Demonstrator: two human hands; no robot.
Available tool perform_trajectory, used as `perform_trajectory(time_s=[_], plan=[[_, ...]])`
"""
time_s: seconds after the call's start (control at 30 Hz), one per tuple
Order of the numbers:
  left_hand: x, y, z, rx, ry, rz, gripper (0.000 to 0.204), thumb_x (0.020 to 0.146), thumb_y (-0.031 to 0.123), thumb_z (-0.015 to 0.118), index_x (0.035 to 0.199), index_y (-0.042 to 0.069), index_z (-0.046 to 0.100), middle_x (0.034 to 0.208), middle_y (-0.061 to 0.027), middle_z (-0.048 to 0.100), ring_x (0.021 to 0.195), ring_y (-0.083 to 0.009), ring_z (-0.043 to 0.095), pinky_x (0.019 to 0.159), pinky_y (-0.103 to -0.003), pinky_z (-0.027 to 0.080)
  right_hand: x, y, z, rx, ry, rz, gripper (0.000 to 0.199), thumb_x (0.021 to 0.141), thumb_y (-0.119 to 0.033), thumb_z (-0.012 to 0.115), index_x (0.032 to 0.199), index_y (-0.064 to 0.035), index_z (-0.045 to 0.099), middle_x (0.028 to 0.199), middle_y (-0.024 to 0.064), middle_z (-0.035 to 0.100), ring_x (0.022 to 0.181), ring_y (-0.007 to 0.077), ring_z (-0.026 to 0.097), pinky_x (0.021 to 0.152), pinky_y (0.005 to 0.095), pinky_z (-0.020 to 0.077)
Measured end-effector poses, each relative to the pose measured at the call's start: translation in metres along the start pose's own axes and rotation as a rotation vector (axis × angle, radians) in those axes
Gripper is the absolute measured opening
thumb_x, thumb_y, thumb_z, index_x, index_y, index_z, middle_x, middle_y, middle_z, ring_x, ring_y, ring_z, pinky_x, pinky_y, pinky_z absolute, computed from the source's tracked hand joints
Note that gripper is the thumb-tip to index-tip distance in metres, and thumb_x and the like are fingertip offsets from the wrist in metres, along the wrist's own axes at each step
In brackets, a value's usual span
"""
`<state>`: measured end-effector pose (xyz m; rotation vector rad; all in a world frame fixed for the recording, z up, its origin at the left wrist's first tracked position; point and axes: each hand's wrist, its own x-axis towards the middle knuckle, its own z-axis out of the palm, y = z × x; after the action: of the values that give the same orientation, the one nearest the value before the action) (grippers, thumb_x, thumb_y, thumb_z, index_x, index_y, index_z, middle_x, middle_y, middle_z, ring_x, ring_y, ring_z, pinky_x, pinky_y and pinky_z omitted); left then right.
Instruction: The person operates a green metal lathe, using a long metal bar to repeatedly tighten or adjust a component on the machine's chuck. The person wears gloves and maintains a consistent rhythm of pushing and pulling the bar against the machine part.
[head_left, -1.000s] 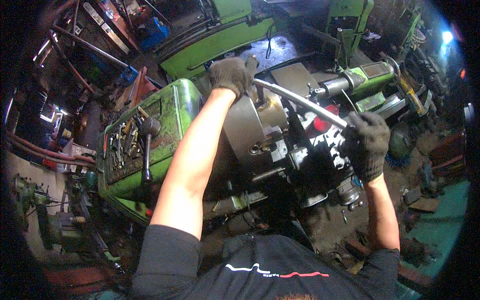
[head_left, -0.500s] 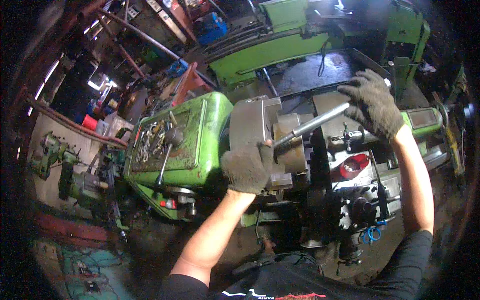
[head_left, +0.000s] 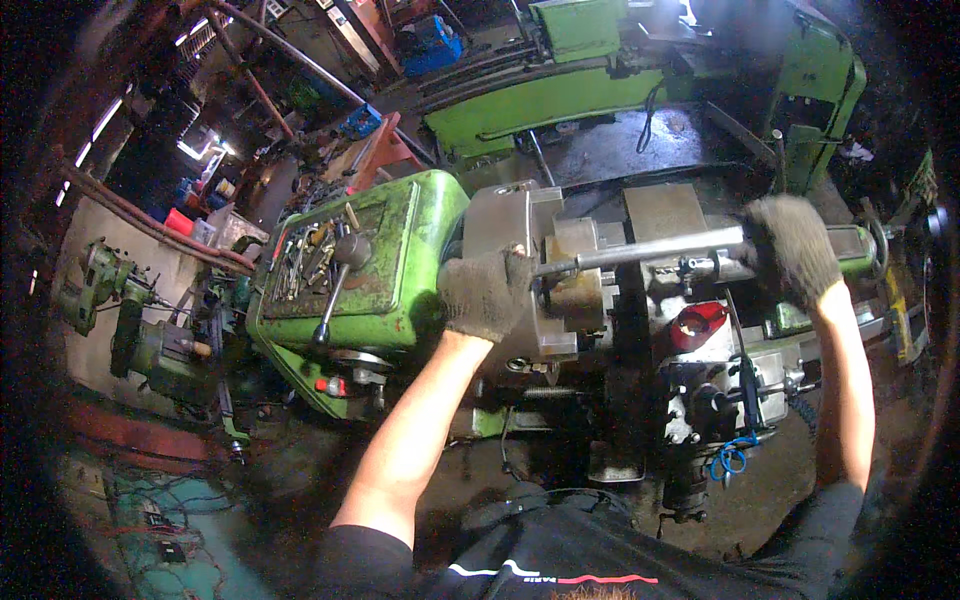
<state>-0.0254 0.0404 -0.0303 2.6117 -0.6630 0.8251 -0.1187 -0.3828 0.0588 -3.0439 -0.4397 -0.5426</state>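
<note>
The gloved left hand [head_left: 488, 297] meets the inner end of the silver bar [head_left: 660, 247], but I cannot tell whether it grips; the gloved right hand [head_left: 797, 248], lower than half a second ago, grasps the outer end. The bar has swung from a rising slant to nearly level, now spanning from the chuck [head_left: 498, 228] over the carriage [head_left: 695, 405], whose red cup [head_left: 698, 327] may limit further lowering. Beyond stands another green machine [head_left: 560, 106].
</note>
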Motion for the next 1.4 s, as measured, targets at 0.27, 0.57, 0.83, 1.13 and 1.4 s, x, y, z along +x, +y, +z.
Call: perform_trajectory(time_s=[0.27, 0.57, 0.83, 1.13, 1.4], plan=[[0.072, -0.042, 0.042, -0.068, -0.027, 0.09, 0.024, 0.093, 0.032, 0.065, 0.101, 0.012, 0.076, 0.113, -0.0196, 0.071, 0.114, -0.0419, 0.067, 0.092, -0.057, 0.051, -0.088, -0.146, -0.041, 0.02, -0.417, 0.294, 0.034, 0.086, -0.048, 0.087, 0.085, -0.0146, 0.081, 0.081, 0.0118, 0.078, 0.077, 0.0339, 0.079, 0.072, 0.0474, 0.0605], [0.104, -0.009, 0.094, -0.197, -0.374, -0.038, 0.086, 0.096, 0.017, 0.056, 0.175, 0.008, 0.022, 0.166, -0.0379, 0.038, 0.153, -0.0514, 0.043, 0.128, -0.06, 0.034, -0.119, -0.302, 0.05, 1.591, -0.42, 0.961, 0.036, 0.101, -0.034, 0.08, 0.115, -0.0024, 0.074, 0.097, 0.0034, 0.074, 0.088, 0.0128, 0.067, 0.078, 0.0324, 0.0556], [0.083, 0.08, -0.006, 0.04, -0.797, 0.439, 0.097, 0.103, 0.027, 0.061, 0.178, 0.005, 0.003, 0.176, -0.0447, 0.006, 0.158, -0.0657, 0.027, 0.12, -0.074, 0.04, -0.021, -0.494, 0.127, 1.718, 0.395, 1.115, 0.024, 0.107, -0.025, 0.073, 0.113, -0.0022, 0.07, 0.1, 0.003, 0.069, 0.09, 0.0136, 0.058, 0.079, 0.0351, 0.0502], [-0.01, 0.008, -0.032, -0.087, -0.6, 0.491, 0.087, 0.095, 0.026, 0.066, 0.168, -0.006, 0.031, 0.174, -0.0443, 0.011, 0.155, -0.06, 0.035, 0.13, -0.061, 0.034, -0.016, -0.407, 0.094, 1.357, -0.446, 0.44, 0.054, 0.103, -0.046, 0.072, 0.129, 0.0017, 0.073, 0.12, 0.0259, 0.078, 0.112, 0.0372, 0.075, 0.098, 0.0452, 0.057], [-0.043, 0.011, -0.009, 0.099, -0.613, 0.354, 0.089, 0.097, 0.022, 0.061, 0.167, -0.016, 0.021, 0.168, -0.0424, 0.031, 0.156, -0.0576, 0.036, 0.13, -0.06, 0.031, 0.032, -0.231, 0.038, 0.561, 0.689, 0.408, 0.032, 0.099, -0.018, 0.071, 0.129, -0.0067, 0.075, 0.127, 0.0177, 0.074, 0.119, 0.0387, 0.069, 0.106, 0.0463, 0.0529]])
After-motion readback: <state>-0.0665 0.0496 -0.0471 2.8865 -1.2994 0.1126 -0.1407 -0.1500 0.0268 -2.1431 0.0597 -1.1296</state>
